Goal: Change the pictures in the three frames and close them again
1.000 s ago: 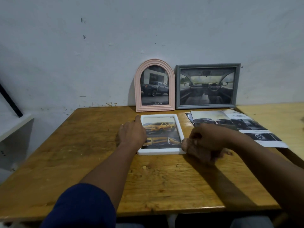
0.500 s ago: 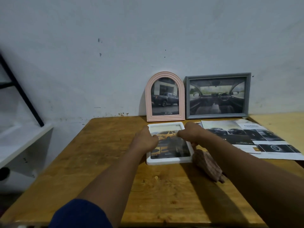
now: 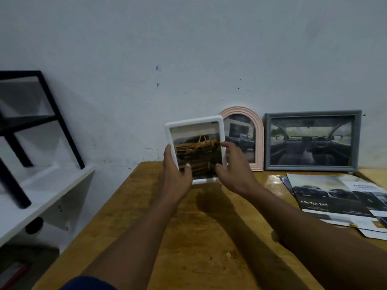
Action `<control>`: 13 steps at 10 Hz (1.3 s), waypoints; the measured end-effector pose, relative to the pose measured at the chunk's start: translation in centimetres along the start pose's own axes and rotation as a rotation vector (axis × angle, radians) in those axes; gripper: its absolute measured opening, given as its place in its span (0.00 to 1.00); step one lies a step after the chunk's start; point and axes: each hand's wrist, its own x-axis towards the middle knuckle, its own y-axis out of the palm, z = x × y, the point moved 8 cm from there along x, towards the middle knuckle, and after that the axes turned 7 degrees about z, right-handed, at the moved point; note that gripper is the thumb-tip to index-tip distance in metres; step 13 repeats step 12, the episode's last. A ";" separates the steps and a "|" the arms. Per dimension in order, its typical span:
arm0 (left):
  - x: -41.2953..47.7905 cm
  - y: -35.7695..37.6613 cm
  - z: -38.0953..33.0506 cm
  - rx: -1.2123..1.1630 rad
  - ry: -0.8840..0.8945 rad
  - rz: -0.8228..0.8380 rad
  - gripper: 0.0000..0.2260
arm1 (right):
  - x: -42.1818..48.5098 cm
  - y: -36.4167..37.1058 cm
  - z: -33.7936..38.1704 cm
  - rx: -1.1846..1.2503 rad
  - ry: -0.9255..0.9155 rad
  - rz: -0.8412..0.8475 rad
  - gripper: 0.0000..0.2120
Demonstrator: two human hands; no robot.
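Pale, scuffed wall (image 3: 188, 49) fills the far side, w/ my wooden table (image 3: 188, 237) set up against it. Both hands are up at the far-middle of the table, holding the white frame (image 3: 193, 120) upright, front facing me, tilted a little. L hand (image 3: 174, 176) grips its left edge: thumb (image 3: 186, 168) laid across the lower left of the glass, other fingers gone round the back. R hand (image 3: 234, 170) has the right edge, thumb on the lower right of the front, fingers stretched up along the right rim; can't tell if they wrap behind. Pic inside is a yellow pickup (image 3: 196, 145), w/ more yellow shots below it, partly hidden by my thumbs. Frame's bottom edge is just over the tabletop; can't tell if it touches. Just behind it, against the wall, stands the pink arched frame (image 3: 259, 143) w/ a dark pickup pic, its left side covered by the white one. Just right of that leans the grey frame (image 3: 312, 113), landscape, showing a car interior. Brochures (image 3: 335, 195) lie flat at the right of the table, near the grey frame, overlapping each other, one reading DOUBLE CAB. Off the table's left sits a white shelf (image 3: 41, 185), lower, w/ a black metal rack (image 3: 60, 122) standing on it.
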 end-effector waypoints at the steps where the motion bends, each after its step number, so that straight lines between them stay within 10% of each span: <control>1: 1.2 -0.6 0.8 0.005 0.028 -0.023 0.39 | 1.6 2.0 -0.5 -0.004 -0.034 0.032 0.32; 13: 11.4 0.9 1.6 0.334 0.119 0.174 0.37 | 10.2 3.2 -1.0 -0.273 0.047 0.083 0.30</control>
